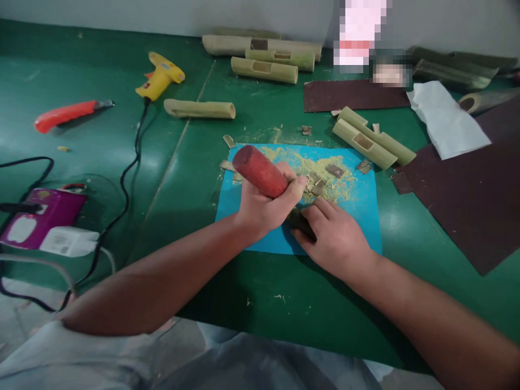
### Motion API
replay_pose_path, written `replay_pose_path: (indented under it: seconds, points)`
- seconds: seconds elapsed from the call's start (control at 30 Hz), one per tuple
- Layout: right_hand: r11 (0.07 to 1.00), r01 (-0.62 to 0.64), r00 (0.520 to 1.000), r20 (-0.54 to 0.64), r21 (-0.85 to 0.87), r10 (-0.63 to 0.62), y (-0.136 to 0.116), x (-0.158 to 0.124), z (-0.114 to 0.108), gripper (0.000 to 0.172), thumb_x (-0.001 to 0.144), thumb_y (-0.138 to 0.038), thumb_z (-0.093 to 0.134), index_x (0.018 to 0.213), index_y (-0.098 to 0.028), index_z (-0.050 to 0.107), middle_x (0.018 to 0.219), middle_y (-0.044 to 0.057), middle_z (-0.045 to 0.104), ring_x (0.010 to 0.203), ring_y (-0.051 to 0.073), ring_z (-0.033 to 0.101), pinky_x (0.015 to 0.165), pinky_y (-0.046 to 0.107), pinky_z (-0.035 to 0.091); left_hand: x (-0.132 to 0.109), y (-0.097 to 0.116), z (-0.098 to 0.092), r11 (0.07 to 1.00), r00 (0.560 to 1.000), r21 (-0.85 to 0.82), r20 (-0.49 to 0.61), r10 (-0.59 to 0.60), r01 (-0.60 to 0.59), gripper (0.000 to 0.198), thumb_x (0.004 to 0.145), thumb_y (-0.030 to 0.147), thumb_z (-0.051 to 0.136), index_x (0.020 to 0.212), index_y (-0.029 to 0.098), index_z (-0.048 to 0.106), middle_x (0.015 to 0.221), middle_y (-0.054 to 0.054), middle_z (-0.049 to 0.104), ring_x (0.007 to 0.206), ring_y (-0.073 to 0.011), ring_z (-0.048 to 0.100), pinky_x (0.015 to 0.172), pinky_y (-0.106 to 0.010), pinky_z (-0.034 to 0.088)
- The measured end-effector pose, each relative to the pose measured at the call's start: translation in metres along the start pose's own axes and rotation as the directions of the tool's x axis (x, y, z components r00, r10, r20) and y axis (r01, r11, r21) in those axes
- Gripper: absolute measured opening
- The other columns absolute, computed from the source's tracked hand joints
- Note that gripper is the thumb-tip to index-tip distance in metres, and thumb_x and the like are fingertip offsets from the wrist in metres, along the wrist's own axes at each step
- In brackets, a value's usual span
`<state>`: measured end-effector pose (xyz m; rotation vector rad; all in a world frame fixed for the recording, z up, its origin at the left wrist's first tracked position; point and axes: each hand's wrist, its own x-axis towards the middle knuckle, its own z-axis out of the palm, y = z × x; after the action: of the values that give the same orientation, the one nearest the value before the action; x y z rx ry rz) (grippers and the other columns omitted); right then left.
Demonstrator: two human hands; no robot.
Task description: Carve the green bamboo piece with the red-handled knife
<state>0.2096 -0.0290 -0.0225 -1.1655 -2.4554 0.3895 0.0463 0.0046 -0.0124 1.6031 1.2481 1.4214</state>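
Observation:
My left hand point(266, 203) is closed round the thick red handle point(260, 170) of a tool, which slants up and to the left. The tool's working end is hidden by my hands. Close beside it, my right hand point(339, 235) grips a dark piece of bamboo point(301, 223), mostly covered by the fingers, over a blue sheet point(365, 216). Pale bamboo shavings and dust point(337, 187) lie on the sheet beyond my hands, with a few brown chips point(335, 171) among them.
Bamboo tubes with cut slots point(264, 70) lie at the back and right point(365, 143). A yellow glue gun point(160, 78), a red utility knife point(67, 115) and a purple power strip point(57, 211) with cords are left. Brown sandpaper sheets point(471, 184) and white paper point(449, 119) lie right.

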Motion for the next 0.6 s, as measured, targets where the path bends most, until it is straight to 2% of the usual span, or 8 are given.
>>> replay_pose_path:
  seconds: [0.27,0.47,0.6]
  points:
    - [1.0,0.01,1.0,-0.006,0.026,-0.01,0.0008,-0.0014,0.0002,0.012,0.094,-0.028,0.063,0.085,-0.02,0.063,0.086,0.008,0.065,0.078,0.022,0.058,0.066,0.036,0.045,0.0027,0.0023,-0.004,0.997,0.994,0.054,0.102,0.049,-0.055,0.03,0.088,0.027,0.064,0.061,0.022,0.053,0.059,-0.001,0.057,0.055,-0.0143,0.054,0.055,-0.033,0.044]
    - [0.999,0.036,0.999,-0.038,-0.011,-0.036,0.0005,0.0003,-0.0019,0.013,0.094,-0.027,0.063,0.084,-0.018,0.065,0.083,0.008,0.065,0.077,0.022,0.058,0.065,0.036,0.046,0.0001,0.0004,-0.0062,0.999,0.998,0.045,0.068,0.004,-0.008,0.029,0.087,0.031,0.066,0.062,0.021,0.054,0.062,0.0,0.059,0.057,-0.0143,0.056,0.059,-0.033,0.046]
    - [0.998,0.047,0.998,-0.028,-0.038,-0.048,-0.0003,0.0013,-0.0033,0.014,0.094,-0.027,0.062,0.084,-0.018,0.066,0.083,0.008,0.065,0.076,0.021,0.058,0.065,0.035,0.045,-0.0001,-0.0018,-0.0067,0.998,0.995,0.036,0.082,0.049,-0.052,0.03,0.089,0.027,0.064,0.062,0.021,0.053,0.061,0.0,0.058,0.057,-0.0134,0.054,0.059,-0.032,0.044]
